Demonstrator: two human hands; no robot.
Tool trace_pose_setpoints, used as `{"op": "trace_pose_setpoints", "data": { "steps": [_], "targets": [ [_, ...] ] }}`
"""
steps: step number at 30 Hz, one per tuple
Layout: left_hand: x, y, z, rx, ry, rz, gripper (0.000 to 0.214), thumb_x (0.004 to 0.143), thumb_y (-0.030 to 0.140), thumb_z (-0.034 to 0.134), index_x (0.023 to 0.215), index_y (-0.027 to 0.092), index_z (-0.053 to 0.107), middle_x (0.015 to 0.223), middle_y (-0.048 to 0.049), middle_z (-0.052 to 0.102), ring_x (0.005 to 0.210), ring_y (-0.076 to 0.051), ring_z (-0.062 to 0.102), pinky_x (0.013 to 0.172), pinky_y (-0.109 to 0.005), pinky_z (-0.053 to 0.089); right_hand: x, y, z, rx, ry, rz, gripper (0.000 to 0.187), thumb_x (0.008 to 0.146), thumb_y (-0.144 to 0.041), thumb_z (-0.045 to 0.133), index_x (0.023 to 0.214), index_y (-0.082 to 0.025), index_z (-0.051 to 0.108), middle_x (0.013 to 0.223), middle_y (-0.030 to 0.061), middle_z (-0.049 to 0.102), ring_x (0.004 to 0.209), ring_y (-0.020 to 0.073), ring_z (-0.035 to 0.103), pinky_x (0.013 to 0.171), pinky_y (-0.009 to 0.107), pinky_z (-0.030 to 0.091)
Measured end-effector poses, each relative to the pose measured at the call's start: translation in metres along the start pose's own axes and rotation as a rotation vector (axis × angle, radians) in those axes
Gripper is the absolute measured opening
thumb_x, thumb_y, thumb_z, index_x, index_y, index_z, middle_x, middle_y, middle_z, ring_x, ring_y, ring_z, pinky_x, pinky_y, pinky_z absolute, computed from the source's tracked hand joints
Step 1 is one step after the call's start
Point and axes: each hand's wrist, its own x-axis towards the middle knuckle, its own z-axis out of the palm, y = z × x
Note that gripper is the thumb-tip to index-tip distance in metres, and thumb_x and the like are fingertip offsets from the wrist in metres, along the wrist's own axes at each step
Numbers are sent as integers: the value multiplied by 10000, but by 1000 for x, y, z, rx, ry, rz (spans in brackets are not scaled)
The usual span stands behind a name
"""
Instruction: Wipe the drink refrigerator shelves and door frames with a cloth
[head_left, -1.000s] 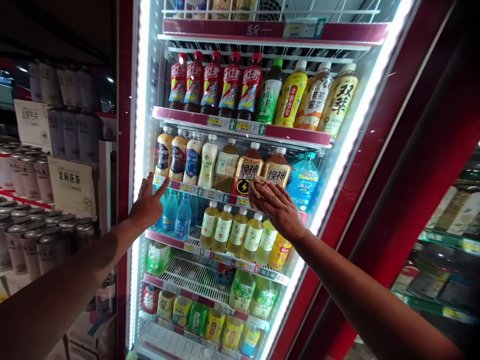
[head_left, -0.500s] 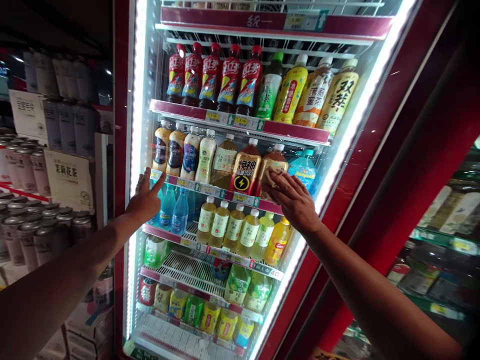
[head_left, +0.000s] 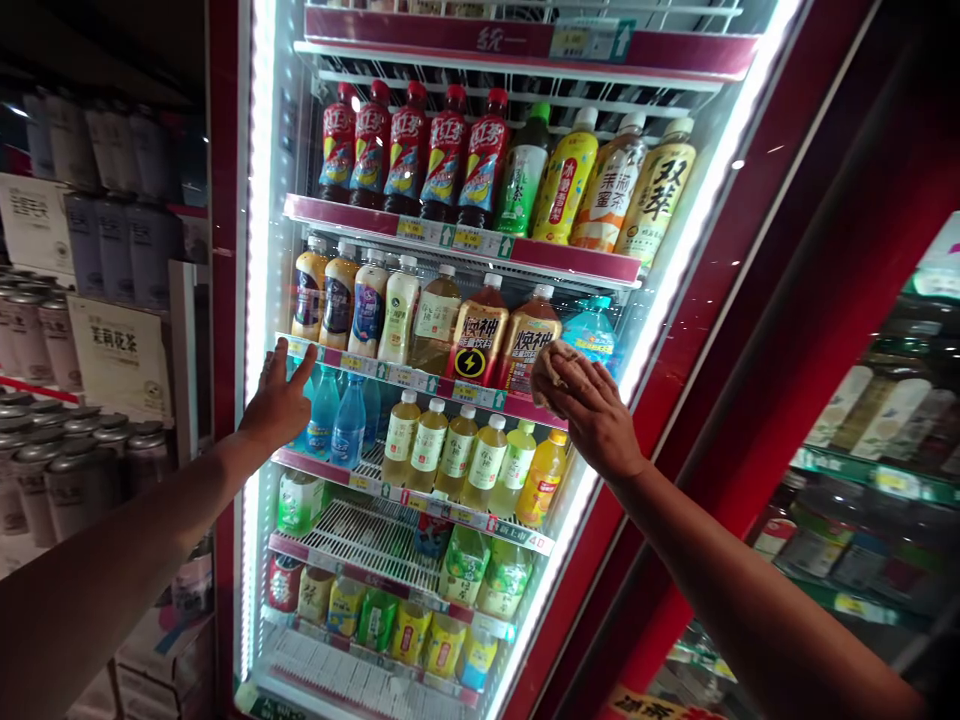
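Now my right hand (head_left: 604,425), fingers gently bent, holds the crumpled cloth (head_left: 550,378) beneath them, no long axis clear; my left hand (head_left: 277,407), empty, fingers spread, has that cloth well off to its right.

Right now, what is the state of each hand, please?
Left hand: open, with nothing visible in it.
Right hand: holding a crumpled cloth under its fingers.
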Motion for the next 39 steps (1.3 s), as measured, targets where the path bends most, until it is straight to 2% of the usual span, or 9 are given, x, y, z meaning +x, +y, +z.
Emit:
{"op": "trace_pose_setpoints", "data": {
  "steps": [3,5,10,15,19,21,27,32,39],
  "targets": [
    [0,2,2,18,7,28,746,872,16,483,1596,84,313,1733,-214,-36,1586,-455,61,1284,-603,210,-5,3,-3,12,-53,-84,616,1005,-124,539,1547,-402,443,1612,-55,468,1564,201,320,1296,472,338],
    [-1,3,3,24,3,27,746,873,15,482,1595,52,298,1723,-243,-60,1584,-459,47,1292,-584,191,-6,9,-8,-23,-44,-95,599,1000,-121,551,1530,-390,475,1610,-45,472,1555,201,343,1301,458,324],
    [-4,2,9,25,14,25,791,855,10,502,1608,67,264,1726,-239,-34,1590,-440,36,1284,-588,211,-16,16,-17,-118,39,-22,605,971,-59,546,1501,-351,525,1625,-3,450,1533,225,392,1265,449,366],
    [-9,5,8,36,-19,-11,776,867,35,494,1611,57,272,1710,-279,-10,1594,-427,60,1266,-575,250,-21,23,-24,-94,-1,-116,604,964,-96,610,1513,-327,515,1586,12,512,1517,237,422,1230,420,410],
    [-12,12,6,19,-23,-33,742,881,42,484,1597,19,290,1702,-298,6,1592,-428,59,1275,-550,234,-22,34,-28,-126,98,-30,652,965,-57,582,1524,-379,486,1610,3,477,1498,240,454,1215,449,427],
    [-15,14,8,4,-13,-48,733,888,44,480,1597,25,294,1704,-294,17,1590,-433,67,1271,-566,238,-29,33,-27,-109,112,-15,642,971,-57,571,1521,-377,488,1610,8,480,1495,247,458,1213,466,433],
    [-26,21,21,-41,-23,-50,795,869,58,535,1617,57,264,1705,-285,-48,1576,-476,60,1262,-609,239,-46,31,-31,-74,28,-68,570,975,-92,608,1478,-350,541,1583,16,524,1509,238,433,1235,449,423],
    [-33,26,30,-57,-31,-29,774,888,30,504,1625,120,288,1697,-262,-154,1564,-504,-24,1268,-621,185,-48,37,-30,-82,129,-14,642,972,-48,578,1521,-368,485,1620,13,465,1529,229,395,1254,477,400],
    [-36,30,31,-41,-48,-16,764,881,9,493,1614,124,313,1692,-275,-149,1575,-491,-43,1237,-671,197,-55,33,-33,-53,36,-101,669,962,-71,626,1549,-341,452,1597,32,494,1536,222,378,1263,455,392]
  ]
}}
